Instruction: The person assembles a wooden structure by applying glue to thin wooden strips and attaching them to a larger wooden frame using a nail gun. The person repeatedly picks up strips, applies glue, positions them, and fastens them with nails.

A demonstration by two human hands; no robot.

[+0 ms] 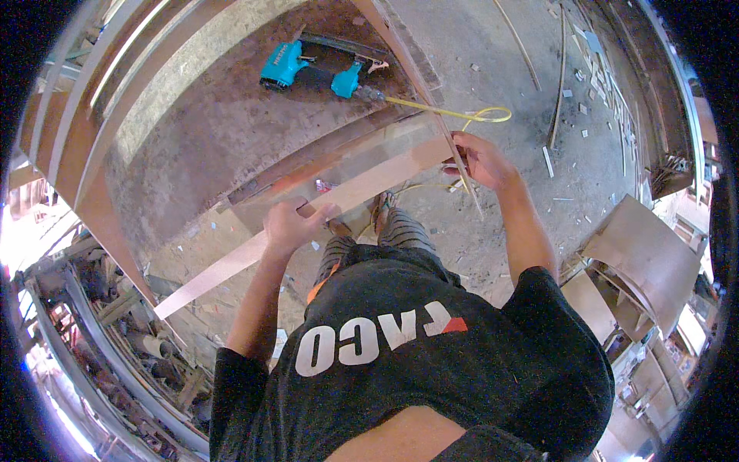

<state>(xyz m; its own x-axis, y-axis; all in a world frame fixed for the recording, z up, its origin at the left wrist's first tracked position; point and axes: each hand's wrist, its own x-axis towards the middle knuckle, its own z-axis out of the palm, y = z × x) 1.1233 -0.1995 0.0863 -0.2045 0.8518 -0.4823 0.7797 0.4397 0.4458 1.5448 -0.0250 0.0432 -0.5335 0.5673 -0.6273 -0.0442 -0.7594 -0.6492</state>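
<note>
Clasped mid-length in left grip [289, 226]: long, flat, pale wooden strip [377, 182].
Set diagonally ahead of black cloth shirt [493, 346]; at right end, beside thin brown wooden board [423, 90]: right grip [483, 163], cannot tell whether clenched.

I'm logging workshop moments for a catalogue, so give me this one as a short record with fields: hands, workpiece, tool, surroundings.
Left hand: gripping the pale strip near its middle
Right hand: at the strip's right end, beside the thin side panel; exact grip partly hidden
Workpiece: long, flat pale strip, slanting up to the right across the front of the person
Tool: teal and black nail gun, lying beyond the strip, in neither hand
Hose: yellow, joined to the nail gun
Floor: pale scraps scattered at right
</note>
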